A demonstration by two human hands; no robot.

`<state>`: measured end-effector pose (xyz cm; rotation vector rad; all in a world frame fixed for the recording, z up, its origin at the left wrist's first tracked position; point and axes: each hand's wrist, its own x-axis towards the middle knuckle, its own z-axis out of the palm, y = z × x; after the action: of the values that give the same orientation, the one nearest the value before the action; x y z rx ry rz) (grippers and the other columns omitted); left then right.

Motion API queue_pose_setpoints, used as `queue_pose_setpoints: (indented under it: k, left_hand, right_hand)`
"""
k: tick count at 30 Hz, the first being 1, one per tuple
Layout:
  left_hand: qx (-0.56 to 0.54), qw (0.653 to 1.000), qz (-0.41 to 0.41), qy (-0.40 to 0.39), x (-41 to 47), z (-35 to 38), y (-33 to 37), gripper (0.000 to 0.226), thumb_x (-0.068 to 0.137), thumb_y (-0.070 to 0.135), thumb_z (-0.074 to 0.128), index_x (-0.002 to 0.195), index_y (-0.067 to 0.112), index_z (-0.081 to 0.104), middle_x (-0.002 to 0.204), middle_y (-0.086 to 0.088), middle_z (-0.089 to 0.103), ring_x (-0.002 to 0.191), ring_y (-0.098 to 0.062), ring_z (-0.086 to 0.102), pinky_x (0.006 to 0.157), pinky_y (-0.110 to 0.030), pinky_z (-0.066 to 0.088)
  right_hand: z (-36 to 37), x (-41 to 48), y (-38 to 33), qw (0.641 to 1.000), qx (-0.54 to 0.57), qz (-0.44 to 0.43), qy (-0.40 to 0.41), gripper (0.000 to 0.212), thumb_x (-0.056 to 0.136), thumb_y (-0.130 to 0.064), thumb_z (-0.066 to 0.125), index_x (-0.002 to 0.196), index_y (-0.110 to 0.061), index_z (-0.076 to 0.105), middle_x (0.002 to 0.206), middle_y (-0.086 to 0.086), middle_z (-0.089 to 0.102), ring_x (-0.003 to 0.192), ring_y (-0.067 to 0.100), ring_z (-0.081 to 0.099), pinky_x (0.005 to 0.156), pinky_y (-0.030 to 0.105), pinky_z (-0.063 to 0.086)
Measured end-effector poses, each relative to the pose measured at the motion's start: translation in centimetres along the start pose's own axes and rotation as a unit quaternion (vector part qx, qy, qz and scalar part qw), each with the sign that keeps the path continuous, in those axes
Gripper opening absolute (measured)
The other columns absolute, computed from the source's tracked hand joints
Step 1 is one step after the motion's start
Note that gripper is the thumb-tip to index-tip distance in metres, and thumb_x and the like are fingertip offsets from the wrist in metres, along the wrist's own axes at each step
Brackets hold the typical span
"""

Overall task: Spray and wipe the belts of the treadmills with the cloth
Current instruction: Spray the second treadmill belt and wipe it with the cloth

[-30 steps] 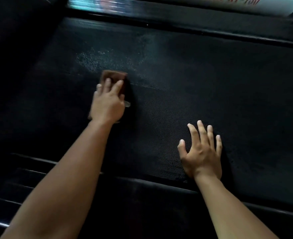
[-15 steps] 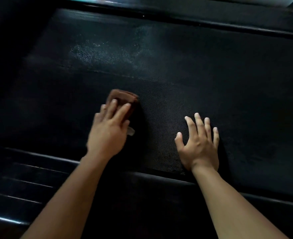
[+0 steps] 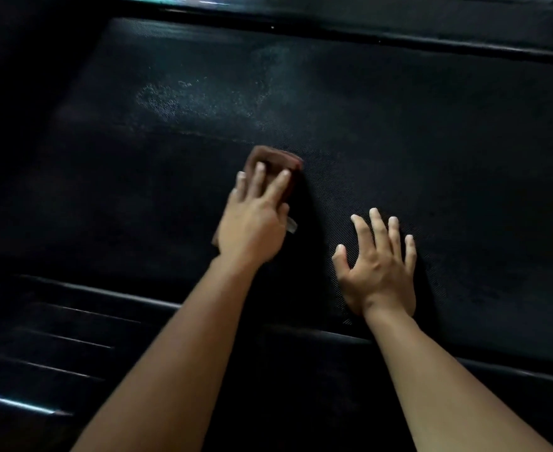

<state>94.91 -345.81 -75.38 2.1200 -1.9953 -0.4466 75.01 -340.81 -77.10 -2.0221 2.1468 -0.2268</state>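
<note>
1. On the black textured treadmill belt (image 3: 431, 141), my left hand (image 3: 252, 226) lay flat on the folded brown cloth (image 3: 273, 159). The cloth sat near the middle of the belt, just on my side of a pale speckled patch of spray (image 3: 203, 99).
2. My left fingers (image 3: 280, 184) were stretched straight over the cloth, pressing it down rather than clutching it. I could not tell whether my thumb was tucked under its edge. A small pale tab (image 3: 291, 225) poked out beside the heel of that hand; it may have been the cloth's label.
3. My right hand (image 3: 379, 265) held nothing. It was spread palm down on the belt, fingers fanned, near the left hand but apart from it.
4. To wipe well, I judged that I should push the cloth forward through the misted patch with even pressure. Overlapping strokes across the weave would spread the wet speckles instead of leaving them to dry.
5. I also judged that weight on the right palm would steady the belt under the rubbing. Pressing too lightly would let the cloth skate over the texture.
6. Both bare forearms reached up from the bottom of the view. The left one slanted toward the right, its wrist low. The right wrist sat just beyond the glossy black side rail (image 3: 112, 293) at the belt's near edge.
</note>
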Motion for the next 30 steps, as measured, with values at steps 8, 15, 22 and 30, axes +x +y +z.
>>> queue_pose_setpoints:
  k: [8, 15, 22, 30]
  left_hand:
    - [-0.004, 0.999, 0.041, -0.015, -8.6, 0.2, -1.9, 0.058, 0.100, 0.042, 0.048, 0.154, 0.046, 0.026, 0.167, 0.003, 0.015, 0.153, -0.032, 0.015, 0.122, -0.046, 0.014]
    - [-0.033, 0.990, -0.135, -0.001, -5.4, -3.8, -9.4, 0.060, 0.102, 0.040, 0.048, 0.155, 0.045, 0.021, 0.169, 0.003, 0.005, 0.155, -0.028, 0.002, 0.125, -0.048, 0.010]
    - [-0.009, 0.995, -0.097, -0.001, -2.7, -2.4, -3.7, 0.062, 0.103, 0.037, 0.046, 0.159, 0.037, 0.018, 0.169, -0.005, 0.004, 0.154, -0.036, 0.001, 0.125, -0.039, 0.004]
    - [0.009, 0.995, 0.041, -0.088, -8.9, -1.6, -1.0, 0.067, 0.102, 0.046, 0.046, 0.158, 0.044, 0.009, 0.168, 0.006, -0.005, 0.155, -0.022, -0.010, 0.124, -0.035, -0.001]
  right_hand:
    - [0.0, -0.1, 0.0, 1.000, 0.002, -0.001, 0.004, 0.068, 0.088, -0.056, 0.027, 0.150, -0.029, 0.034, 0.164, 0.000, 0.019, 0.152, 0.026, 0.009, 0.122, 0.050, 0.003]
    - [0.2, -0.1, 0.1, 1.000, -0.001, -0.001, 0.009, 0.067, 0.089, -0.056, 0.029, 0.149, -0.029, 0.034, 0.164, 0.001, 0.021, 0.152, 0.028, 0.011, 0.122, 0.051, 0.005]
    - [-0.1, -0.1, 0.1, 1.000, 0.009, -0.003, 0.001, 0.067, 0.089, -0.055, 0.029, 0.150, -0.028, 0.033, 0.164, 0.002, 0.019, 0.152, 0.028, 0.009, 0.122, 0.051, 0.003]
    - [-0.4, -0.2, 0.4, 0.999, 0.028, -0.015, -0.016, 0.070, 0.088, -0.056, 0.026, 0.152, -0.028, 0.034, 0.165, 0.002, 0.018, 0.152, 0.029, 0.008, 0.122, 0.051, 0.001]
